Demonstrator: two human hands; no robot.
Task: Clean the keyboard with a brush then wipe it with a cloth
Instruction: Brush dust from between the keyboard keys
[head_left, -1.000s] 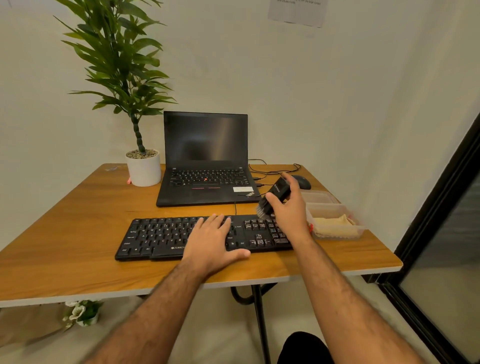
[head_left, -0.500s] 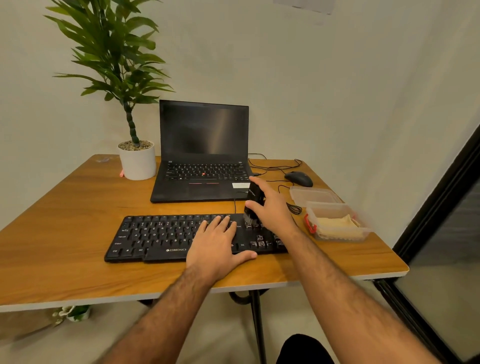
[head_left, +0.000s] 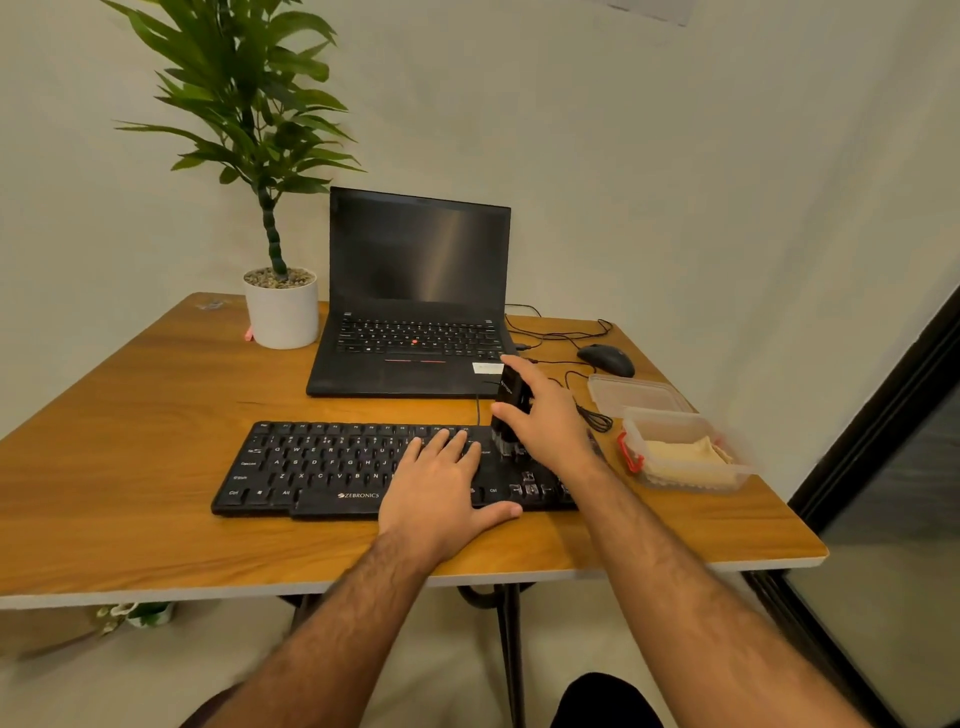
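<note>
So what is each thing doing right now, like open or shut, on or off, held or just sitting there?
Laptop: lid open, screen dark.
Keyboard: flat on the table, left hand resting on it.
Brush: upright in the right hand grip, bristles down on the keys.
Plastic box: open, cloth lying inside.
Lid: off, lying behind the box.
Mouse: sitting untouched.

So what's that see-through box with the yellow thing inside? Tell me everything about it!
The clear plastic box sits open near the table's right edge, right of the keyboard. Its walls look thin and cloudy, and a red clip shows on its left end. A folded yellow cloth lies inside. Its clear lid lies just behind it. Neither hand touches it.
</note>
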